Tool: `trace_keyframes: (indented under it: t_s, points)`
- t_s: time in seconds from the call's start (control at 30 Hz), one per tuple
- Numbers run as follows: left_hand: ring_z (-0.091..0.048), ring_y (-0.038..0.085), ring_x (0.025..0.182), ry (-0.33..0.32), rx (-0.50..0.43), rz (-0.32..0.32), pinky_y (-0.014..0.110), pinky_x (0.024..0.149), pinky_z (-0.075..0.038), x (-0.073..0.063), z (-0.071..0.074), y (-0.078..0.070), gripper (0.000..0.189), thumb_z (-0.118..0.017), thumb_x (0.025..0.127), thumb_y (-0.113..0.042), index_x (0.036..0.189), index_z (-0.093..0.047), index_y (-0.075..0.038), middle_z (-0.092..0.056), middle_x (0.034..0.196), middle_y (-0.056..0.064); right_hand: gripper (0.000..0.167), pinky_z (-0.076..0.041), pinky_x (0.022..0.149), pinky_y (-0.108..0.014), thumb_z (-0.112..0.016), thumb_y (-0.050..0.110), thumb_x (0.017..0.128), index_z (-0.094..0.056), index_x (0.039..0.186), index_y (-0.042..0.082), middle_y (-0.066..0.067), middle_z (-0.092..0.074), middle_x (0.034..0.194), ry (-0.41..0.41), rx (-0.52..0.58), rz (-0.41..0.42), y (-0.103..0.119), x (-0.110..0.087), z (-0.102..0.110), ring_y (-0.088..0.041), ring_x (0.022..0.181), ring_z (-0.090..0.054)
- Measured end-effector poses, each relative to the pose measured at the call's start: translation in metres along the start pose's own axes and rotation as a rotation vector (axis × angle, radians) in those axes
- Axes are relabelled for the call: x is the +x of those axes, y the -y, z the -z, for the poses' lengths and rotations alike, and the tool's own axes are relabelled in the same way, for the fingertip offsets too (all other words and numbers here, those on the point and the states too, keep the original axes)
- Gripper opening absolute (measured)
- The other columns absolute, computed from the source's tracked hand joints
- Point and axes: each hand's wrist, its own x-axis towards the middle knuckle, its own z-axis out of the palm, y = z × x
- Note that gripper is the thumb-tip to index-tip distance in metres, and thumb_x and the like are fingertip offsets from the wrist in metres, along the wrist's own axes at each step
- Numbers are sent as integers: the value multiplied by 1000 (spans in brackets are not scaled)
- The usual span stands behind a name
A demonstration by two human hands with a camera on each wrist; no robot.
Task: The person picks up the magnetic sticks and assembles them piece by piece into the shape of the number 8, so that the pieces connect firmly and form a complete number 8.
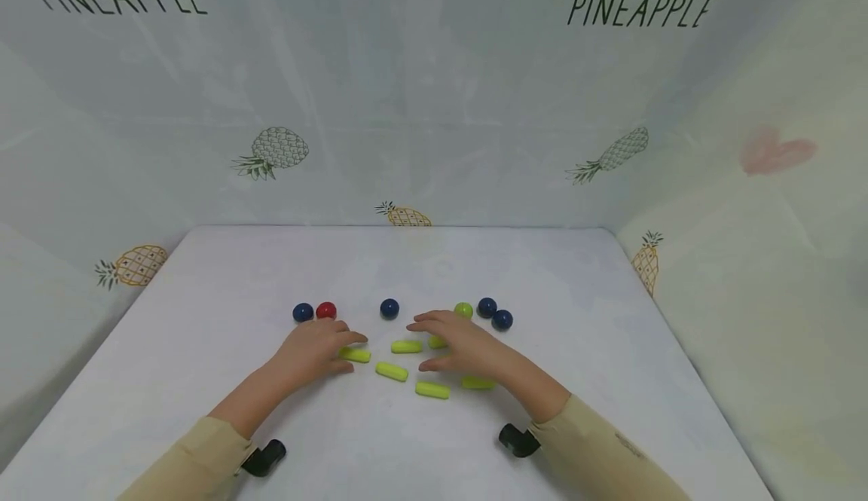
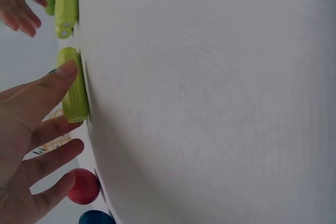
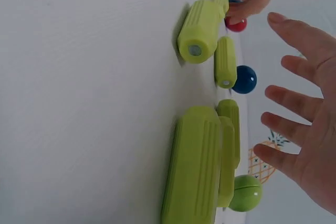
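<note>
My left hand [image 1: 313,350] is at the left end of the row of lime-green ridged rods, its thumb and index finger spread on either side of one rod [image 1: 355,355]. In the left wrist view the thumb overlaps that rod [image 2: 75,90], and the other fingers extend toward a red ball [image 2: 84,186]. My right hand [image 1: 468,346] hovers with fingers spread over the right part of the group. Beneath its palm, one rod [image 1: 438,342] is partly hidden; another rod [image 1: 478,383] shows below the wrist. A green ball [image 1: 464,310] lies just beyond this hand.
Further rods lie between the hands, including a middle rod [image 1: 392,371] and a front rod [image 1: 432,390]. Behind them are a lone dark blue ball [image 1: 389,308], a blue ball [image 1: 303,313] at left and a blue pair [image 1: 502,320] at right. Pineapple-print cloth [image 1: 434,109] surrounds the white table [image 1: 353,441].
</note>
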Motion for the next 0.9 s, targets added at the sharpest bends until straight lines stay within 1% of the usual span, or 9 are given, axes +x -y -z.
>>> trace_keyframes:
  t_s: [0.13,0.2,0.33,0.47,0.57,0.7,0.9]
  points:
    - [-55,11,77,-27,9,-33,25,67,-48,1,-1,3,38,-86,73,-35,107,-75,-24,-61,83,-8,60,-38,106,-36,-78,36,84,-56,138,20,4,-48,143,35,49,-11,4,6,1,-17,134,-40]
    - [-54,11,76,-36,10,-36,25,66,-48,2,-2,4,36,-87,72,-34,105,-76,-24,-60,82,-9,60,-39,106,-35,-79,34,83,-57,137,20,5,-50,140,42,71,-15,5,8,0,-16,132,-42]
    - [-54,11,76,-36,1,-35,25,66,-48,4,-3,4,32,-86,73,-32,103,-77,-24,-60,82,-9,58,-40,104,-32,-79,32,83,-58,135,21,8,-53,136,56,95,-23,5,12,-1,-13,128,-46]
    - [-54,11,76,-22,-16,-16,26,68,-48,4,-4,4,28,-86,73,-31,99,-77,-24,-61,81,-10,57,-40,104,-32,-79,31,83,-58,135,20,9,-55,133,64,113,-12,7,17,-1,-12,126,-47]
    - [-55,11,77,-17,-20,-3,26,70,-49,4,-4,4,27,-87,73,-30,97,-78,-23,-61,81,-10,58,-39,104,-32,-80,30,83,-58,135,19,8,-55,133,65,125,-18,9,21,-1,-13,126,-47]
    - [-55,10,78,-14,-21,-4,26,70,-49,5,-5,5,26,-87,73,-30,96,-78,-23,-61,81,-10,58,-38,106,-33,-80,29,82,-58,135,19,8,-54,134,73,154,-46,11,24,0,-13,128,-46]
    - [-54,9,76,-17,-2,-9,25,69,-48,10,-5,7,27,-87,72,-31,96,-78,-24,-60,81,-11,58,-37,106,-35,-82,24,80,-59,134,19,8,-54,135,42,202,-68,14,30,3,-14,130,-45]
